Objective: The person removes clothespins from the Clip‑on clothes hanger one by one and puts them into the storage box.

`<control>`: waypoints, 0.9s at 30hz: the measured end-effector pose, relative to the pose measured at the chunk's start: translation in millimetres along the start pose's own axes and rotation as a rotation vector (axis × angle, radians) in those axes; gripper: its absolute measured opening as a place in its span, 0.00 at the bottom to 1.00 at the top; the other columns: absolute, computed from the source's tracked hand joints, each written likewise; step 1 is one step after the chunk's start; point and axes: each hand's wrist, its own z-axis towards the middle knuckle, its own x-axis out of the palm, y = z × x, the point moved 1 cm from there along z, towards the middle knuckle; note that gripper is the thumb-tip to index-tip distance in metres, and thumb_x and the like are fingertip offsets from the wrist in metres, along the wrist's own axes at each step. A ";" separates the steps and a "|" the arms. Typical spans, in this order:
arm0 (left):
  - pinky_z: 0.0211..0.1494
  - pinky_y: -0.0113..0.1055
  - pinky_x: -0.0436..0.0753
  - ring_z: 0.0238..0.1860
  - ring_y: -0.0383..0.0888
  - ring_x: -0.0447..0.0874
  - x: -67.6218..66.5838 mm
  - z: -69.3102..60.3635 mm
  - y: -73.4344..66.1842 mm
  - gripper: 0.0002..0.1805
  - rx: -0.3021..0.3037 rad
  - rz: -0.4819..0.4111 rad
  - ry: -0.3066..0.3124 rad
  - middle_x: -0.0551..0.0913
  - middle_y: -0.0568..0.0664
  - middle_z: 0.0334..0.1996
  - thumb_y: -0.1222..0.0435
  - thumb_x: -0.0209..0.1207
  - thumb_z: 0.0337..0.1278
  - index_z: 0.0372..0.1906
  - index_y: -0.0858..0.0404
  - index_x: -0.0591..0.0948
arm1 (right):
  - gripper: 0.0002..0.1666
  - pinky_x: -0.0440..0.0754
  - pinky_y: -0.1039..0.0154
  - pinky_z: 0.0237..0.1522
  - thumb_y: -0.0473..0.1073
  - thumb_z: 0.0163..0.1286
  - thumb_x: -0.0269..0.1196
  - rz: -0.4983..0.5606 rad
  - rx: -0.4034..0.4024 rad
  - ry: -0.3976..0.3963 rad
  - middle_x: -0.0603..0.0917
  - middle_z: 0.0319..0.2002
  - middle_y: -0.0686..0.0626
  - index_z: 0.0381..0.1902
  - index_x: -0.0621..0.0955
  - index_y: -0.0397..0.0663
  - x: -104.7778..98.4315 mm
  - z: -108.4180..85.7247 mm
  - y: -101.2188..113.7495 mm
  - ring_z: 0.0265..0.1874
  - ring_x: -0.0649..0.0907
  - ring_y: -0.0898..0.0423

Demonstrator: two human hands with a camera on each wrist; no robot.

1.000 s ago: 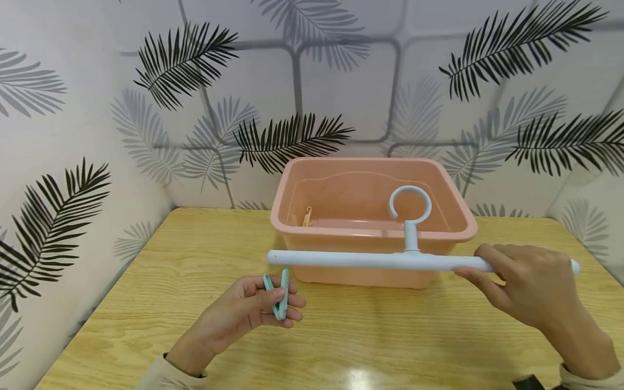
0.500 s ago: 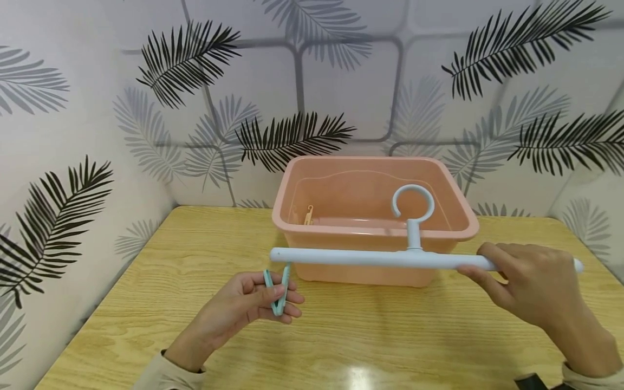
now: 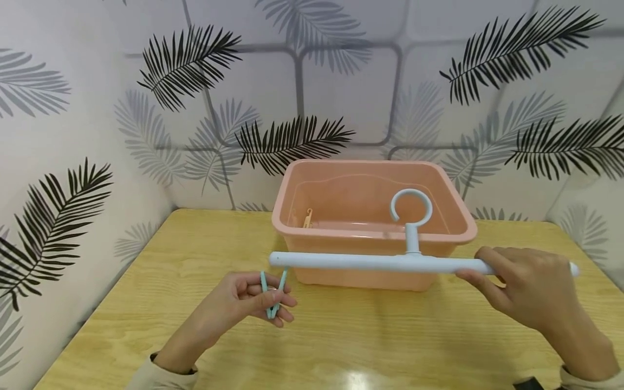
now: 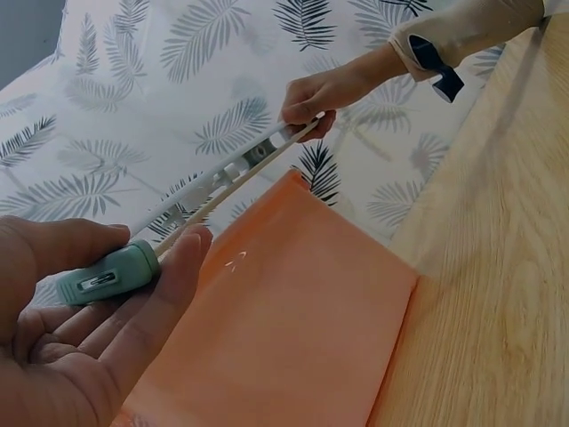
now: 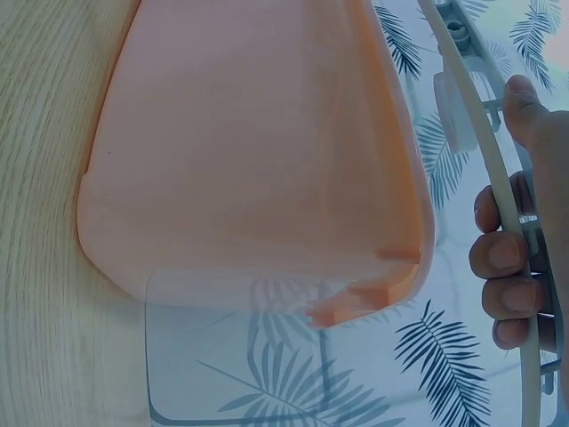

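Note:
My left hand (image 3: 244, 299) pinches a teal clothespin (image 3: 282, 283) between thumb and fingers, with its two legs pointing up in a V. In the left wrist view the rounded end of the clothespin (image 4: 116, 272) faces the camera. Just above it is the left end of a pale blue hanger (image 3: 361, 261), a long bar with a round hook (image 3: 429, 208) standing up from it. Whether clothespin and bar touch I cannot tell. My right hand (image 3: 531, 287) grips the bar near its right end, holding it roughly level. The right wrist view shows the fingers (image 5: 502, 253) curled round it.
A pink plastic tub (image 3: 375, 279) stands on the wooden table (image 3: 195, 244) behind the hanger, against the patterned wall (image 3: 346, 97). Inside, at its left, is a small yellow clip with a hook (image 3: 307, 218). The hanger's hook overlaps the tub in the head view.
My left hand has shifted slightly left, and the clothespin has turned a little in the fingers. The hanger and my right hand have stayed nearly still.

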 end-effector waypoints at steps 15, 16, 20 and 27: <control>0.41 0.46 0.84 0.37 0.46 0.88 -1.3 -4.6 -4.8 0.17 -0.033 0.131 -0.067 0.84 0.66 0.40 0.67 0.56 0.67 0.49 0.80 0.75 | 0.35 0.45 0.73 0.12 0.73 0.70 0.42 0.011 0.012 0.005 0.56 0.11 0.65 0.15 0.65 0.56 2.2 -0.4 3.5 0.10 0.53 0.70; 0.40 0.46 0.84 0.37 0.46 0.88 -1.2 -4.7 -5.2 0.17 -0.035 0.141 -0.075 0.85 0.65 0.40 0.67 0.57 0.67 0.48 0.80 0.75 | 0.35 0.45 0.73 0.12 0.73 0.70 0.42 0.011 0.012 0.003 0.57 0.11 0.65 0.15 0.65 0.56 2.3 -0.2 3.4 0.10 0.53 0.70; 0.37 0.45 0.85 0.33 0.46 0.88 0.0 -5.6 -6.7 0.14 -0.021 0.205 -0.109 0.85 0.64 0.37 0.68 0.58 0.65 0.45 0.79 0.77 | 0.35 0.45 0.73 0.12 0.73 0.70 0.42 0.004 0.005 0.001 0.56 0.11 0.64 0.15 0.65 0.55 3.0 0.5 3.1 0.10 0.53 0.69; 0.32 0.41 0.85 0.28 0.47 0.88 4.8 -8.1 -8.9 0.09 -0.026 0.369 -0.191 0.86 0.57 0.31 0.70 0.61 0.61 0.40 0.74 0.80 | 0.35 0.45 0.72 0.12 0.74 0.70 0.42 0.001 0.002 0.012 0.57 0.11 0.65 0.16 0.66 0.55 4.2 0.0 5.3 0.10 0.53 0.69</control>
